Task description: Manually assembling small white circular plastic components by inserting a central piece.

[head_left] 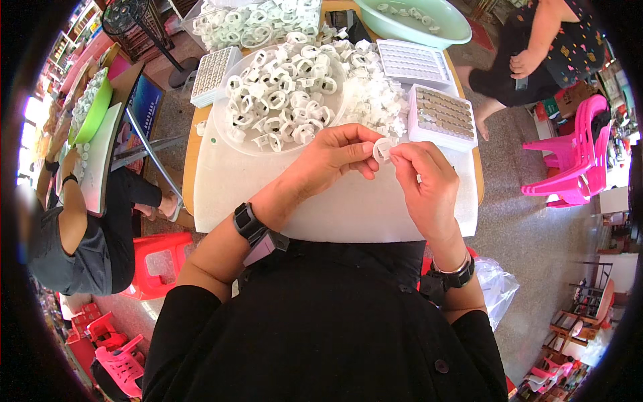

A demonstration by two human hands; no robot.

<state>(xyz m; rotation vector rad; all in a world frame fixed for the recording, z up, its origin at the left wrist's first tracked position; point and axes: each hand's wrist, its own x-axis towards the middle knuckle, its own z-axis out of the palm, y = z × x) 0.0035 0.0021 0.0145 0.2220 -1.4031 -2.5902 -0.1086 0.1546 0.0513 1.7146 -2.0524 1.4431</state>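
Observation:
Over the white work surface (321, 201), a small white plastic ring-shaped part (382, 150) is held between my two hands. My left hand (338, 154) grips its left side between thumb and fingers. The fingertips of my right hand (427, 184) pinch at its right side and cover part of it. Just beyond my left hand, a round clear tray (231, 143) is heaped with similar white ring parts, many with a dark spot. A loose pile of small translucent white pieces (372, 100) lies beyond the held part.
At the right stand a white tray with rows of metallic pieces (442, 114) and a white slotted tray (415, 61). A stack of trays (213, 74) stands left, a pale green basin (415, 30) at the back. One person (87, 234) sits left; another (542, 53) is at the right.

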